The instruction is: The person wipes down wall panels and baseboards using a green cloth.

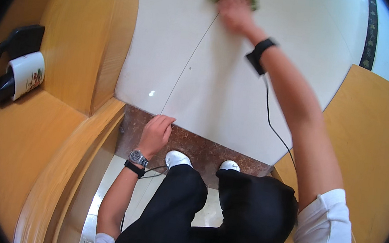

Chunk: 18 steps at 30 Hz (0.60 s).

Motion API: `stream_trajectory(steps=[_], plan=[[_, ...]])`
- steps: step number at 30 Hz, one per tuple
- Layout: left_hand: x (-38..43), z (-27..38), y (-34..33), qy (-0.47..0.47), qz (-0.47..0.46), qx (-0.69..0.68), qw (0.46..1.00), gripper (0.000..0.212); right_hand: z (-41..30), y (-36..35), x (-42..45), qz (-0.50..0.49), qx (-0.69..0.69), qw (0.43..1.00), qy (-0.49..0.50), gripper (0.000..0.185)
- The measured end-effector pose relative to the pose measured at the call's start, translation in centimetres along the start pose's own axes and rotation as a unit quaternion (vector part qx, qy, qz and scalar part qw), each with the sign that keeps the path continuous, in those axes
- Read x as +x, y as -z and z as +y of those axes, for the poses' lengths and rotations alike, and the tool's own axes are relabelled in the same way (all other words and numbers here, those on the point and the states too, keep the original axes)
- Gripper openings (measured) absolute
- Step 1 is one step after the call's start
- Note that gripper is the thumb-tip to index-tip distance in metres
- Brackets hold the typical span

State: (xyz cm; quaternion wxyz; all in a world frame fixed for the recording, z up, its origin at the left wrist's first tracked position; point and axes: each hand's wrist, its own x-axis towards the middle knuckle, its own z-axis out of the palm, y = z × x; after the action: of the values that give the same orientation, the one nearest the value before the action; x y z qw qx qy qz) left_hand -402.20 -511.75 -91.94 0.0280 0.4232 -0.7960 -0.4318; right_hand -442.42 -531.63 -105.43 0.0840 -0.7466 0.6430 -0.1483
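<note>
Stretched out at the top of the view, my right hand (235, 10) is blurred and presses a green patterned cloth (251, 1) on the white tiled floor (254, 92). A black strap with a small box and a cable circles that wrist. My left hand (156, 133) hangs near the edge of the brown marbled floor strip (206, 144), fingers bent, with nothing seen in it. On that wrist are a metal watch (137, 157) and a black band with a cable.
Curved wooden furniture (58, 164) rises at left, bearing a white flowered cup (27, 73), tipped in the view, with black objects, and a black item (25, 41) beside it. Another wooden panel (363, 139) stands at right. My white shoes (178, 159) are on the marbled strip.
</note>
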Motion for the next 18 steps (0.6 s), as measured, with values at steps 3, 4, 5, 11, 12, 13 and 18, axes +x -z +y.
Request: stream_trajectory(steps=[3,4,5,11,12,13,18], plan=[[-0.6,0.3,0.3,0.011,-0.004,0.0,1.0,0.019,9.3,4.4,1.5,-0.098,-0.022,0.945,-0.312,0.071],[-1.0,0.3,0.3,0.014,0.008,-0.003,1.0,0.02,9.9,4.9,0.8,-0.07,-0.006,0.944,-0.322,0.068],[-1.2,0.1,0.2,0.018,0.015,0.0,1.0,0.02,10.0,4.5,0.5,-0.053,-0.022,0.955,-0.291,0.068],[-1.4,1.5,0.1,0.008,-0.018,0.003,1.0,0.021,-11.4,-3.2,0.3,0.004,0.019,1.0,0.021,0.058],[-0.5,2.2,-0.2,-0.006,-0.022,0.004,1.0,0.021,-15.5,-3.8,-0.7,-0.003,0.067,0.995,0.075,0.057],[-0.4,2.4,-0.1,-0.006,-0.019,0.014,1.0,0.021,-19.9,-2.6,-1.8,-0.034,0.201,0.975,0.085,0.058],[2.3,4.8,0.4,-0.034,-0.011,0.019,0.999,0.022,-11.7,0.2,-7.1,0.022,0.155,0.983,0.092,0.051]])
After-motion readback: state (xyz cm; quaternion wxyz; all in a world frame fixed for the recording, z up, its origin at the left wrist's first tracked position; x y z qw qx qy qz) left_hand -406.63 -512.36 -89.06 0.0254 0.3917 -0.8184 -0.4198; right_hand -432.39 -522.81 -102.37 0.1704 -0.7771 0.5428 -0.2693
